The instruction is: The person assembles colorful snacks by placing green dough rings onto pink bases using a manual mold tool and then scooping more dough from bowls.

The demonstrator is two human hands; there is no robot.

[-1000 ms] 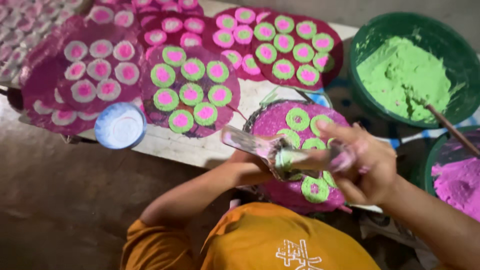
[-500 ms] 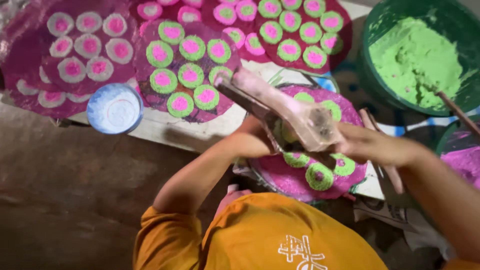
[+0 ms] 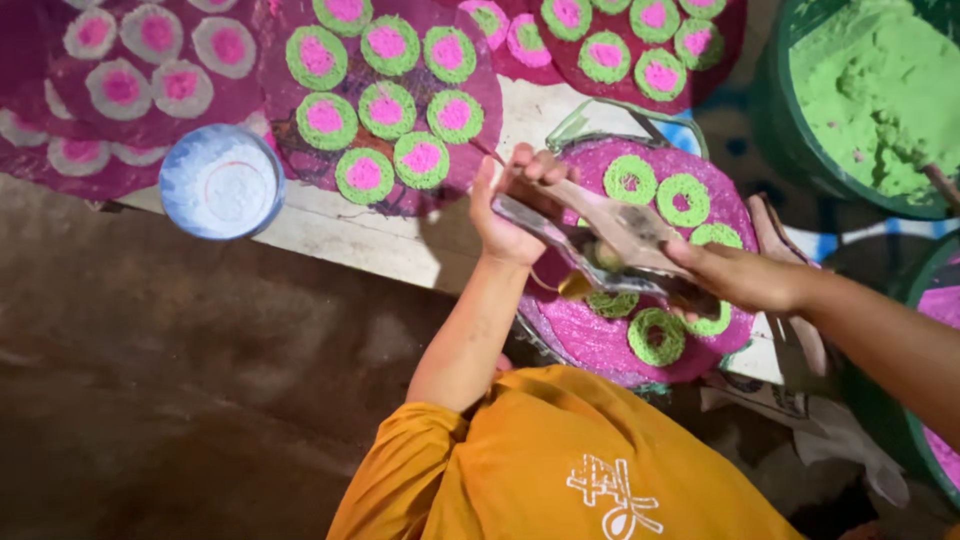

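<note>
Both hands grip a flat metal press tool (image 3: 615,240): the left hand (image 3: 510,205) clasps its upper-left end, the right hand (image 3: 735,278) closes over its lower-right end. Its long axis slants from upper left down to lower right, above a round pink tray (image 3: 600,340) of green rings near the bench (image 3: 340,230) edge. A green tub (image 3: 800,150) holds green powder; a small blue bowl (image 3: 222,182) holds white powder.

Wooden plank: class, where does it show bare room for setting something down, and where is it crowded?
Bare plank lies between the white bowl and the left hand, below the disc of green-pink rounds. Crowded: the pink tray under both hands, right hand included, and the green tub.
</note>
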